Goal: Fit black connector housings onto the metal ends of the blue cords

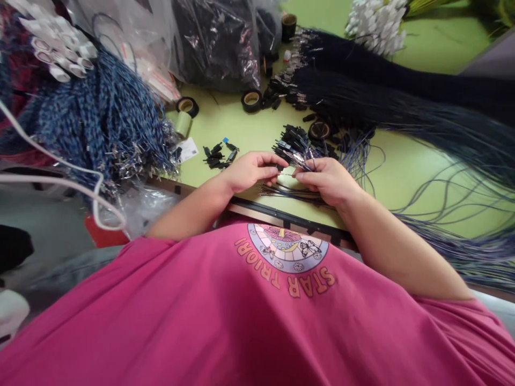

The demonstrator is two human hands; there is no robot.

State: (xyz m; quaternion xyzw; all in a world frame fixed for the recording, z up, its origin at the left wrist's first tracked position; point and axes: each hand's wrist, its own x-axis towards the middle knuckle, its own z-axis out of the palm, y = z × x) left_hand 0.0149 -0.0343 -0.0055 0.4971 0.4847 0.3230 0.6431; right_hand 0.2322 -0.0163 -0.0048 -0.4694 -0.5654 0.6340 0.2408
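My left hand (250,170) and my right hand (326,179) meet over the near edge of a green table (225,120). The left fingers pinch a small black connector (280,167). The right fingers grip the metal-tipped end of a thin blue wire (302,167), which touches or nearly touches the connector. More thin wires (289,192) lie under both hands. A heap of black connectors (295,142) sits just beyond the fingertips.
A smaller pile of black connectors (219,154) lies left of the hands. Twisted blue wire bundles (104,123) fill the left. Dark wire bundles (394,96) run across the right. Tape rolls (251,100) and plastic bags (217,37) stand at the back.
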